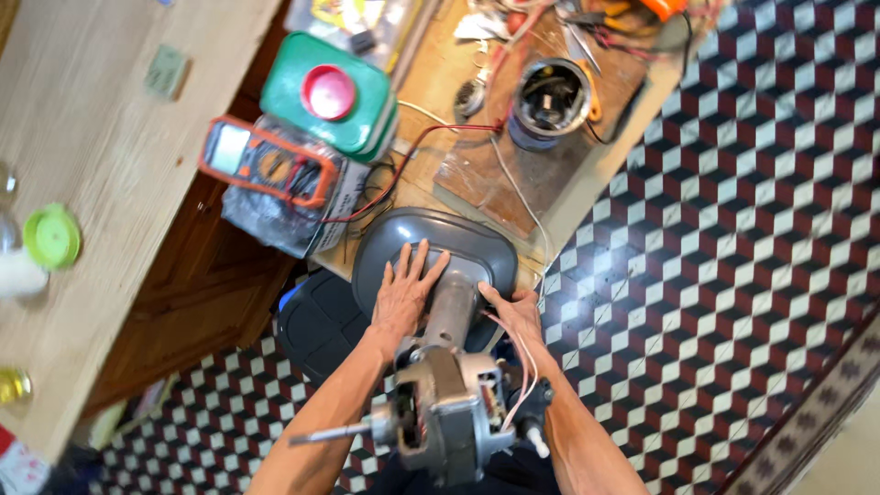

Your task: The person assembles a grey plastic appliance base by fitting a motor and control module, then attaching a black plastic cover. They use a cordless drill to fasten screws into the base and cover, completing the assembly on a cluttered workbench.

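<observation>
Head view: left hand (403,295) lies open, palm flat on the grey oval plastic fan base (431,249); right hand (515,314) curls against the grey stand neck (453,307), loosely gripping. Bare metal fan motor (451,412) juts toward the camera, base propped on the tabletop (440,73) edge. Likely top-heavy, rigid; loose wires fragile, so hold neck and base. Orange multimeter (266,165) sits nearby.

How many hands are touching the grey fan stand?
2. The left hand lies flat, fingers spread, on the grey oval plastic fan base, beside the grey column. The right hand presses the base's edge on the column's other side.
</observation>
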